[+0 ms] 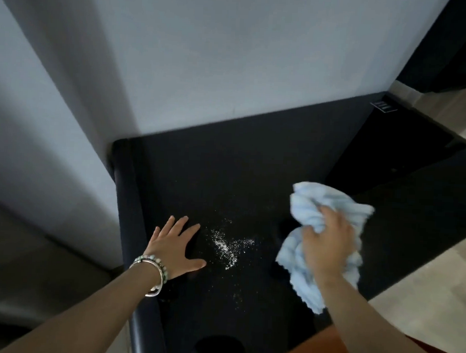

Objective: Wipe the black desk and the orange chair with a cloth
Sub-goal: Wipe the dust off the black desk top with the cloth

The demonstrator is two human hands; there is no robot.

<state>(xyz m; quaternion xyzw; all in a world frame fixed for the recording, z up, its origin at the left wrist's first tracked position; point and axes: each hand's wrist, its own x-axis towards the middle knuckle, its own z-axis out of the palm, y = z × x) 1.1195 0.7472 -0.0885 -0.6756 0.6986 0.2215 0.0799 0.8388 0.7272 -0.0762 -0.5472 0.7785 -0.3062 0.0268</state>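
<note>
a black bench (253, 164) stands against a pale wall (231, 56). the left hand (174, 247) lies flat on it, fingers spread. the right hand (328, 240) grips a bunched light blue cloth (329, 204) just above the surface. white crumbs (227, 246) lie scattered between the hands. an orange chair (317, 350) shows at the bottom edge.

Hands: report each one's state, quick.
Left hand: open, fingers spread flat on the black desk.
Right hand: grips the bunched light blue cloth.
</note>
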